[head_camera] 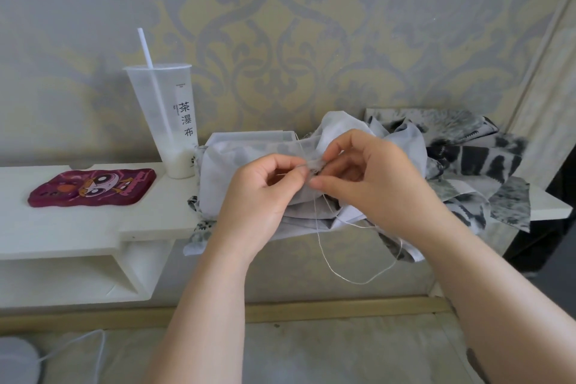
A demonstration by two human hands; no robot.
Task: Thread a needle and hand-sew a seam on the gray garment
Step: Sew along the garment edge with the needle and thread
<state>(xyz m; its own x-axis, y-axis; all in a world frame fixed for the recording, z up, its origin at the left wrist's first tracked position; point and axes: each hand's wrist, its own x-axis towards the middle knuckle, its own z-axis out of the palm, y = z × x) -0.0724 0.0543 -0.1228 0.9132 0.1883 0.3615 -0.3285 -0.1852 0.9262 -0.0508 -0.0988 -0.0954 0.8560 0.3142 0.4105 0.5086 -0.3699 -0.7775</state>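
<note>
Two hands meet over a heap of cloth at the middle of a white desk (62, 227). The left hand (265, 187) pinches something very fine between thumb and forefinger, most likely the needle, though it is too thin to make out for certain. The right hand (371, 174) curls round and pinches a small fold of the gray garment (224, 171), lifted just above the rest, which lies crumpled on the desk and droops over its front edge. A pale thread (358, 281) hangs from the fold in a long slack loop below the desk edge. The garment looks thin, light and limp, with a matte woven face; it should crease where pinched and slip if held loosely, so a close grip beside the seam line seems best. The thread looks apt to tangle. Behind lies black-and-white patterned cloth (467, 165). To the left stand a frosted plastic cup (179, 153) with a straw (146, 50) and a glossy maroon phone case (93, 187).
</note>
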